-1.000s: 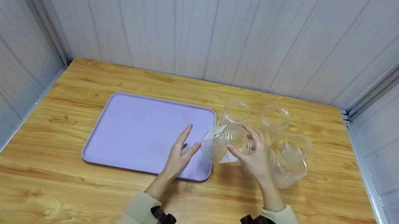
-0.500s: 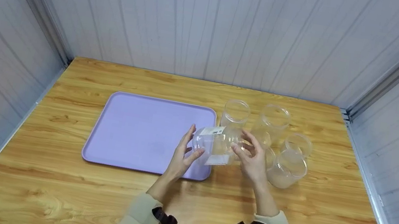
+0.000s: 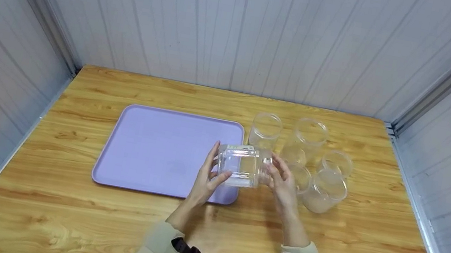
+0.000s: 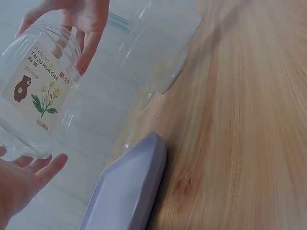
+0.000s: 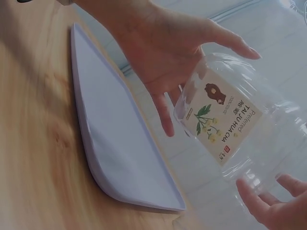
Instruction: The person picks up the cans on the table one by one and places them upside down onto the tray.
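A clear plastic jar (image 3: pixel 241 166) lies sideways in the air between my two hands, over the right edge of the lilac tray (image 3: pixel 166 148). My left hand (image 3: pixel 202 183) holds its base end, thumb on the near side and fingers behind. At the neck end, my right hand (image 3: pixel 284 190) grips the jar with thumb and fingers. Both wrist views show a printed label (image 4: pixel 41 88) with a bear and yellow flowers on the jar's side. The tray's visible surface bears nothing.
Several more clear jars stand upright right of the tray, among them a back jar (image 3: pixel 310 134) and a near right jar (image 3: pixel 325 193). A wooden table (image 3: pixel 66 214) lies below. Pale panel walls (image 3: pixel 242 32) close the back and sides.
The jar has moved left and turned level, its base coming into my left hand, which was apart from it at first. My right hand has shifted left with the jar.
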`<state>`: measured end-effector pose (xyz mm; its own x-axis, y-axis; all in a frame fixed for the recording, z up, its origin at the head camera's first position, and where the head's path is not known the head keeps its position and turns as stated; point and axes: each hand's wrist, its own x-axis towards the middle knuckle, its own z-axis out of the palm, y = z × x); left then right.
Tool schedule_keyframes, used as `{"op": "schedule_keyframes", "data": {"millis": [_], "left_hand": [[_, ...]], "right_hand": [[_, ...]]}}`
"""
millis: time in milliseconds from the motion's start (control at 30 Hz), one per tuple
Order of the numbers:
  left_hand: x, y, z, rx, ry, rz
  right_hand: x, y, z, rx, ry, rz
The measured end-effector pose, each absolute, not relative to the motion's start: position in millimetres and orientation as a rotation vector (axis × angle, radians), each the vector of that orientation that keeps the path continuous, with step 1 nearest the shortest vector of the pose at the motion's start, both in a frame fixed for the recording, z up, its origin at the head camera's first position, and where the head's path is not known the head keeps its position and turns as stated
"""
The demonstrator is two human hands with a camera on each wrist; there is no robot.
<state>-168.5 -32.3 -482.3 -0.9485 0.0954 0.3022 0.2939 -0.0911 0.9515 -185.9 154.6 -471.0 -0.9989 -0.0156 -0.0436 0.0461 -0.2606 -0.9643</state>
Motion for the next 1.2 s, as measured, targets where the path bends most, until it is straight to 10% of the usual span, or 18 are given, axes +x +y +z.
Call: {"op": "schedule_keyframes", "data": {"millis": [633, 933, 1200], "left_hand": [[-166.4, -35.3, -472.1, -0.318, -1.993, -2.170], [-176.1, -37.7, -484.4, -0.215, -2.070, -1.963], [-182.1, -40.8, -485.0, -0.129, -2.193, -1.772]], "right_hand": [[-188.8, 154.0, -484.5, 0.106, 1.732, -2.443], [-224.8, 175.1, -556.8, -0.035, 1.773, -2.380], [-200.0, 165.8, -500.7, -0.058, 1.946, -2.296]]}}
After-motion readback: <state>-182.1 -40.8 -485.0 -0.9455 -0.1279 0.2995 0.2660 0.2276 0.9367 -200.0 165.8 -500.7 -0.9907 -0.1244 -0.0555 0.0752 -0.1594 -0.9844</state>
